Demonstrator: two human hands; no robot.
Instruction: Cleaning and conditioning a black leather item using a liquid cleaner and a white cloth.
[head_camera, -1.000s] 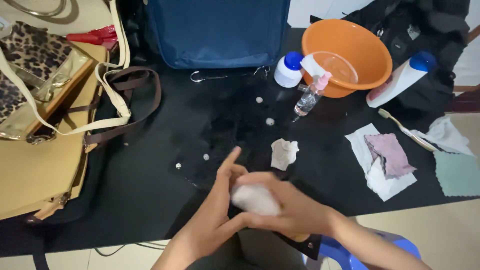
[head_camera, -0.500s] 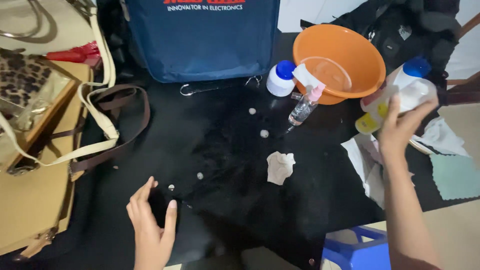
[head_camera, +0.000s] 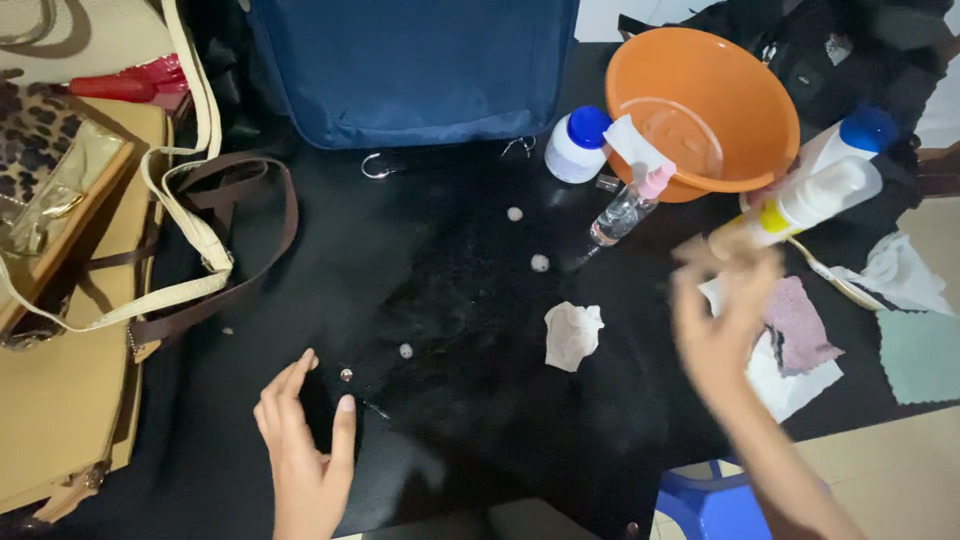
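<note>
Head view: left hand (head_camera: 305, 450) is hovering open, fingers spread, holding nothing, over the black surface (head_camera: 450, 300). Right hand (head_camera: 725, 320), blurred, is gripping a white tube w/ yellow band (head_camera: 800, 205). Crumpled tissue (head_camera: 572, 335) is lying btwn the hands, untouched. Beyond the right hand: spray bottle (head_camera: 628, 208), orange basin (head_camera: 700, 105).

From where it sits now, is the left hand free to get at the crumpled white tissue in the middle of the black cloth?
Probably yes. The left hand is open and holds nothing, and only bare black cloth lies between it and the crumpled white tissue. The right hand is busy with a white bottle.
</note>
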